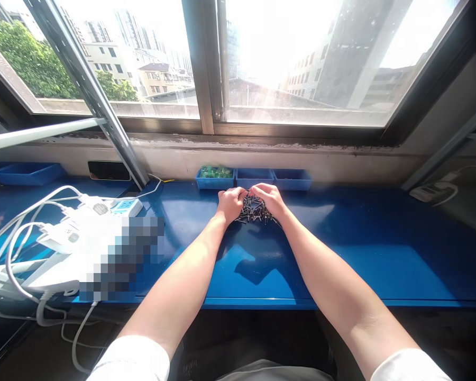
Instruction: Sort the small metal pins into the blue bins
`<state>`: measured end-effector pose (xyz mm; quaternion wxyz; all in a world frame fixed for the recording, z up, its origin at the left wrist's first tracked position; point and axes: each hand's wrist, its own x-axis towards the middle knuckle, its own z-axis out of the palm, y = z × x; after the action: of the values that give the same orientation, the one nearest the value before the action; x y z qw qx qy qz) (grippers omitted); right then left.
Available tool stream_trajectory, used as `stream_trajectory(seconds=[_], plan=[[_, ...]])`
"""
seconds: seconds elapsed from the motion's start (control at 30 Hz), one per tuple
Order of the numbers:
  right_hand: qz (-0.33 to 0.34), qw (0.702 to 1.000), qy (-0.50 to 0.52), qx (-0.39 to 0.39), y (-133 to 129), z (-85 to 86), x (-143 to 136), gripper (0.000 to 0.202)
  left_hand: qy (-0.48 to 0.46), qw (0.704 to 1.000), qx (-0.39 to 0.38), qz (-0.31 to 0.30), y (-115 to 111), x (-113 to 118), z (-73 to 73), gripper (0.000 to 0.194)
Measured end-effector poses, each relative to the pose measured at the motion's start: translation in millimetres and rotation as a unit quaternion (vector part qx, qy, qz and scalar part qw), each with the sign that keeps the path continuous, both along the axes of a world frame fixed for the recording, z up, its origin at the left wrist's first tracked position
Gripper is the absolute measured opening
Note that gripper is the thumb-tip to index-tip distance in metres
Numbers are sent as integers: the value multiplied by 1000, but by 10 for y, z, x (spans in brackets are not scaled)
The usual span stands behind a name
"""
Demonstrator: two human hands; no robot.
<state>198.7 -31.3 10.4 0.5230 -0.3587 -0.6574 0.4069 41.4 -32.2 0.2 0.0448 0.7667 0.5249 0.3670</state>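
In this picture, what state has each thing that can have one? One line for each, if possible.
Left hand: fingers curled, at the pile's left edge
Right hand: fingers bent, at the pile's right edge
Metal pins: loose, piled
Green pieces: heaped in a bin
Power strip: switched on or off, cannot tell
Window: open or shut, cannot tell
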Motion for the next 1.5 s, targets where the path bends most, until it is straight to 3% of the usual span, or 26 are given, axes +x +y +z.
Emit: stream_trajectory(seconds=[0.17, 0.3, 0.47, 0.7, 1.0, 1.2, 1.5], plan=[[-20, 999, -47, 0, 37, -34, 15, 39, 16, 999, -37, 23, -5, 20, 4, 31], [-95, 990, -98, 25, 64, -47, 35, 36, 10, 996, -58, 63, 41, 15, -36, 36], [-221, 950, -202, 87, 105, -72, 73, 31, 24, 992, -84, 96, 104, -9, -90, 38], [-301, 915, -250, 96, 167, -119, 93, 37, 45, 987, -115, 104, 124, 5, -116, 35], [-297, 901, -313, 33, 229, -172, 122, 61, 62, 984, -137, 96, 112, 32, -89, 36], [-305, 889, -336, 60, 252, -162, 128, 66, 73, 982, -141, 100, 128, 37, -113, 36], [-282, 888, -363, 26, 276, -166, 138, 73, 77, 983, -140, 90, 125, 35, -117, 40]])
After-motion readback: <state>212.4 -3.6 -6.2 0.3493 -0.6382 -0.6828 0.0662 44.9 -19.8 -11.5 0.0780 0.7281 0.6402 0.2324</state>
